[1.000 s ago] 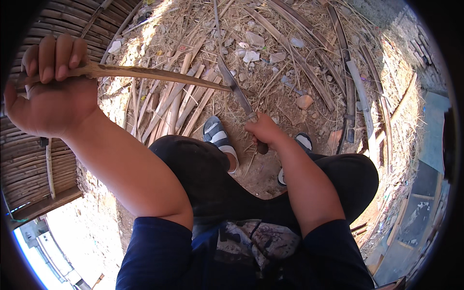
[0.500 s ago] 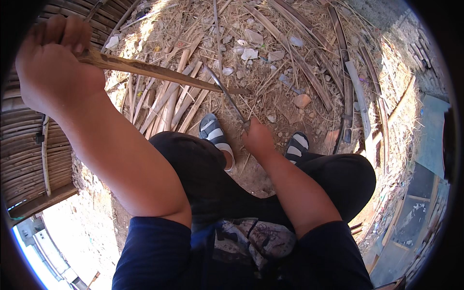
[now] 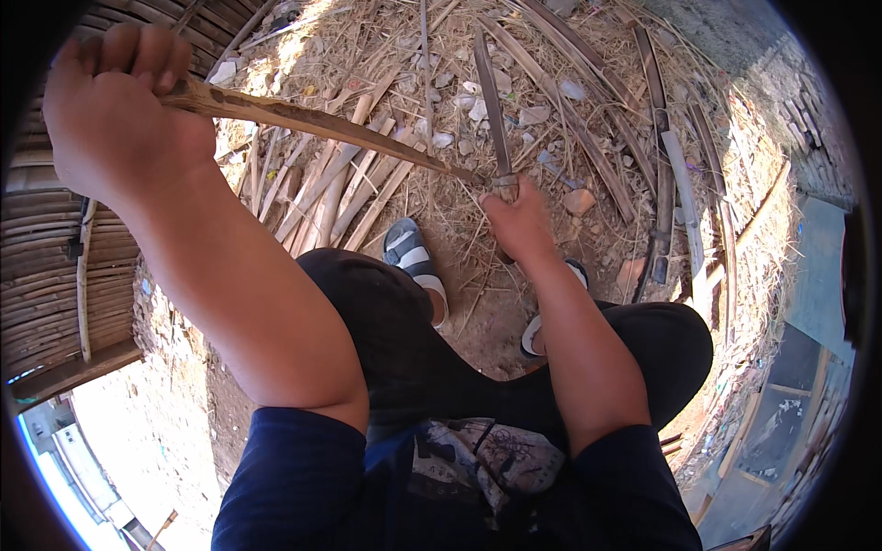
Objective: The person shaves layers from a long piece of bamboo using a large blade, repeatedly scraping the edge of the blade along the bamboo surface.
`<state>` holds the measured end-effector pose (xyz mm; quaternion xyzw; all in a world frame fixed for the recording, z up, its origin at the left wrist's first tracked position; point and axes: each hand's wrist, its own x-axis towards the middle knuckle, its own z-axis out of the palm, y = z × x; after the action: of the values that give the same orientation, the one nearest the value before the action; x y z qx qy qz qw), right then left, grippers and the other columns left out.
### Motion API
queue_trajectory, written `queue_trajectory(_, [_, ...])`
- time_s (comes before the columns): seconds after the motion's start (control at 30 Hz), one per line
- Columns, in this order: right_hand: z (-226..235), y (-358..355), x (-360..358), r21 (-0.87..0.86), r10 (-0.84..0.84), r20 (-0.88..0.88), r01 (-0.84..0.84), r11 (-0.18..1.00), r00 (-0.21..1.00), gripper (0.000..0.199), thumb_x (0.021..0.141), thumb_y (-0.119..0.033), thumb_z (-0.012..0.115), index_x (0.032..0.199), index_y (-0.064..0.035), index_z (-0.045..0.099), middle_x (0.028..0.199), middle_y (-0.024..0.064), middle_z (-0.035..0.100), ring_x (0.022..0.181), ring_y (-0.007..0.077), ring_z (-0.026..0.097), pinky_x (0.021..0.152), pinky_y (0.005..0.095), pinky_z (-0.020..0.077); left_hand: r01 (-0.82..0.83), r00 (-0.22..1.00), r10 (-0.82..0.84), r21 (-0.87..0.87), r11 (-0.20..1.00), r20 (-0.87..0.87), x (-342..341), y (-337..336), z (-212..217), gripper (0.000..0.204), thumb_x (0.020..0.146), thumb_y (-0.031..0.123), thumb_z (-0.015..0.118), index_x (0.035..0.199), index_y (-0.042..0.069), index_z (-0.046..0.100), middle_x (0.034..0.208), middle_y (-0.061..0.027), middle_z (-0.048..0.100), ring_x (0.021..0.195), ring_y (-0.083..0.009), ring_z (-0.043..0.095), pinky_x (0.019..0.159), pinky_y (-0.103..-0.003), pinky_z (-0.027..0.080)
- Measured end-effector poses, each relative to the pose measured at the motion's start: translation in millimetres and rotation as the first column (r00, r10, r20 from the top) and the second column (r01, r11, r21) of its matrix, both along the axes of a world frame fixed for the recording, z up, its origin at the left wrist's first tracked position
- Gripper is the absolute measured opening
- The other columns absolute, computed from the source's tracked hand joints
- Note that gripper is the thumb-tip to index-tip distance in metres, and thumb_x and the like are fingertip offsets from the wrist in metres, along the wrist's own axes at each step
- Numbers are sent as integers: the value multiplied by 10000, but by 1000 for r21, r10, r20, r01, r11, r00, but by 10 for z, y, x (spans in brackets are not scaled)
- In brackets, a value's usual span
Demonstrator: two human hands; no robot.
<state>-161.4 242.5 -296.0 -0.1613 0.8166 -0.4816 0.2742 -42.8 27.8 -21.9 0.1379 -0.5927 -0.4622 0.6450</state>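
My left hand [image 3: 133,106], raised at the upper left, is closed round the thick end of a long split bamboo strip [image 3: 303,129]. The strip slants down to the right, and its thin far end comes close to my right hand [image 3: 519,220]. In that right hand is a machete, its fingers wrapped round the handle. The dark machete blade [image 3: 491,101] points away from me, its flat side showing. Whether the strip's tip touches the machete or the ground, I cannot tell.
Split bamboo pieces [image 3: 335,188] lie piled beyond my left sandal [image 3: 411,253]. Longer dark poles [image 3: 654,138] lie on the right among straw, stones and litter. A slatted bamboo wall [image 3: 41,262] rises at the left, and grey-blue panels [image 3: 818,275] stand at the far right.
My right hand has moved up and right, and the machete has swung from slanting left across the strip to pointing away beside its tip. The left hand and strip have shifted slightly right.
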Motion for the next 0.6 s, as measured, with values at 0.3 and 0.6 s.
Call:
queue_trajectory(0.3, [-925,302,580,492,307,-166,-191,849,937,375,803,-166,622,1116,33,564,856,243,684,774,362,694,720,447,544,-87,994,92,99,991,-51,-34,2,40,131,964,80,409,853,18,440,663,-48,360,530,-130,334,513,-296,287])
queue_trajectory(0.6, [-771,218,166,351,61,100,-93,932,993,555,819,-294,652,1242,51,548,1080,299,642,1055,417,629,884,461,493,11,999,-7,113,993,-37,-131,128,64,254,1030,174,353,796,76,345,639,-11,264,527,-121,248,498,-291,249])
